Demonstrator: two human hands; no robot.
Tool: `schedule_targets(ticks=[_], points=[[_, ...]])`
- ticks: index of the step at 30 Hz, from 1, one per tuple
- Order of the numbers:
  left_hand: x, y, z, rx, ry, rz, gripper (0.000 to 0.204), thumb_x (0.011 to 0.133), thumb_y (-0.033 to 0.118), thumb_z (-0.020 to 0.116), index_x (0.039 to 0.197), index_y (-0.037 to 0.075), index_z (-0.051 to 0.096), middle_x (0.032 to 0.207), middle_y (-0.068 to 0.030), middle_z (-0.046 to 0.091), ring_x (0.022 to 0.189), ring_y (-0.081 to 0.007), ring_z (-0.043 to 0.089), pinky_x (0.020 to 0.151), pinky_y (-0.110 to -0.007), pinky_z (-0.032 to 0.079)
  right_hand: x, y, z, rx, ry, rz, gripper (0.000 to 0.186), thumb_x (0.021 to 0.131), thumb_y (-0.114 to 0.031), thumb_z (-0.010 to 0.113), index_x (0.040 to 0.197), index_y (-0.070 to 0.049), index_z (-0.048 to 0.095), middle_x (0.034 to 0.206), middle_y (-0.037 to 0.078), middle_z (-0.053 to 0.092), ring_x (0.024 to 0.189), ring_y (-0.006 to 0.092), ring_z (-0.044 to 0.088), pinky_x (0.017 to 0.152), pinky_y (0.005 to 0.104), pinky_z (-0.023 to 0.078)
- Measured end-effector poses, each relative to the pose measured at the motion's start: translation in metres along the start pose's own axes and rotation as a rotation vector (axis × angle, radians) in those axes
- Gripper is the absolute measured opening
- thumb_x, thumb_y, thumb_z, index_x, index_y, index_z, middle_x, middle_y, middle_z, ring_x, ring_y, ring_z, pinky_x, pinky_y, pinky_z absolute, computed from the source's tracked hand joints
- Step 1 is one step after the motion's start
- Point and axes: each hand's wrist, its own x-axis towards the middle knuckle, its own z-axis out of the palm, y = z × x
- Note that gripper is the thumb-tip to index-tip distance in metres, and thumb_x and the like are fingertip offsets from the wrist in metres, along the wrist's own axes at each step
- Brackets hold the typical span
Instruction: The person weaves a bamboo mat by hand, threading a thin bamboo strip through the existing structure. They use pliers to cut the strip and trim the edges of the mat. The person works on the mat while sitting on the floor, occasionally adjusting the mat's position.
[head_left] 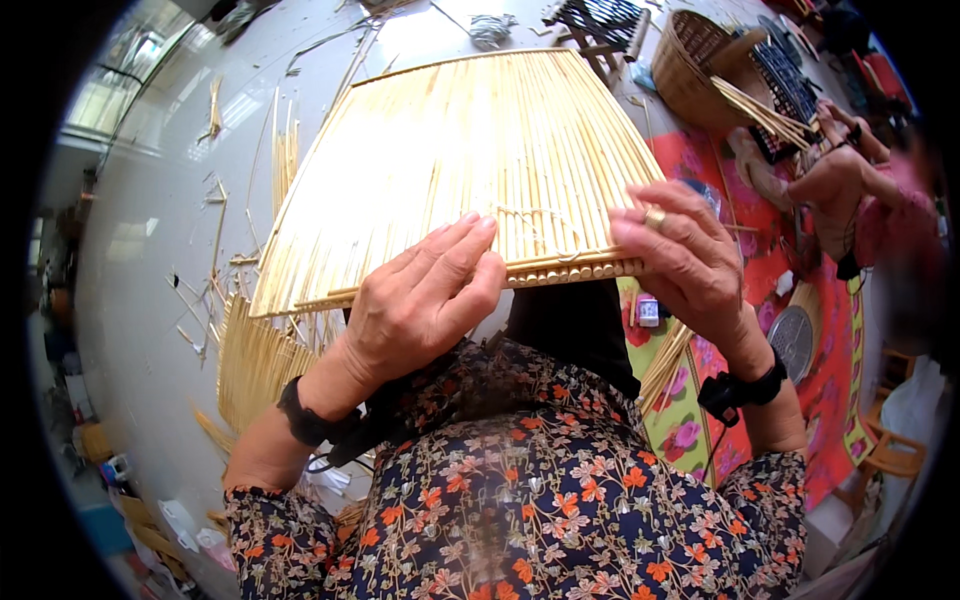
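Straw-yellow mat (430, 150), worked along its near edge

Securing that edge looks like the step in hand. The mat slants away in front of the torso (560, 480), above the dark-clothed lap (565, 325); whether it rests there is hidden. The left hand (425, 280) lies over the near edge, fingers close together; the right hand (685, 250) bends its slightly parted fingers over the near right corner, thumb out of sight. Whether either pinches, I cannot tell. The next move seems to call for holding the crosswise rod (550, 261) flush and drawing the pale strand (565, 220) snug. Slim rods run side by side, glaring white mid-panel; the strand curls loosely over them, and round cut ends (575, 273) line the rim.
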Motion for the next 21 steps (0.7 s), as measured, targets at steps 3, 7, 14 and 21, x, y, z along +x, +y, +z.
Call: schedule_targets(ticks=[3, 7, 14, 21], points=[[0.0, 0.004, 0.001, 0.002, -0.017, -0.029, 0.025, 0.091, 0.004, 0.071, 0.115, 0.0, 0.064, 0.122, -0.0252, 0.072, 0.114, -0.0403, 0.072, 0.095, -0.046, 0.062, -0.034, -0.02, 0.012, 0.099, 0.294, 0.328, 0.033, 0.088, -0.004, 0.077, 0.12, -0.004, 0.07, 0.122, 0.014, 0.071, 0.116, 0.0321, 0.067, 0.098, 0.0455, 0.054], [0.003, 0.01, 0.008, 0.015, -0.006, -0.013, 0.036, 0.092, 0.008, 0.071, 0.127, 0.004, 0.068, 0.122, -0.0234, 0.072, 0.114, -0.039, 0.072, 0.095, -0.045, 0.061, -0.099, -0.053, 0.04, 0.592, 0.439, 0.805, 0.029, 0.092, -0.001, 0.074, 0.121, -0.001, 0.071, 0.12, 0.013, 0.072, 0.106, 0.0218, 0.068, 0.088, 0.0364, 0.056], [0.015, 0.022, 0.016, 0.029, -0.007, -0.027, 0.038, 0.092, 0.009, 0.069, 0.13, 0.007, 0.07, 0.125, -0.0237, 0.07, 0.112, -0.0395, 0.072, 0.094, -0.045, 0.061, -0.019, -0.074, 0.063, 1.298, 0.432, 1.14, 0.029, 0.092, 0.0, 0.075, 0.121, 0.002, 0.071, 0.117, 0.005, 0.074, 0.107, 0.0141, 0.068, 0.099, 0.0306, 0.054], [0.025, 0.024, 0.018, 0.04, 0.001, -0.041, 0.038, 0.091, 0.008, 0.069, 0.129, 0.005, 0.07, 0.124, -0.0241, 0.07, 0.112, -0.0401, 0.072, 0.092, -0.046, 0.062, -0.012, -0.081, 0.073, 1.046, 0.512, 1.155, 0.025, 0.092, -0.003, 0.077, 0.116, 0.001, 0.074, 0.108, 0.004, 0.076, 0.101, 0.013, 0.069, 0.09, 0.0303, 0.057]])
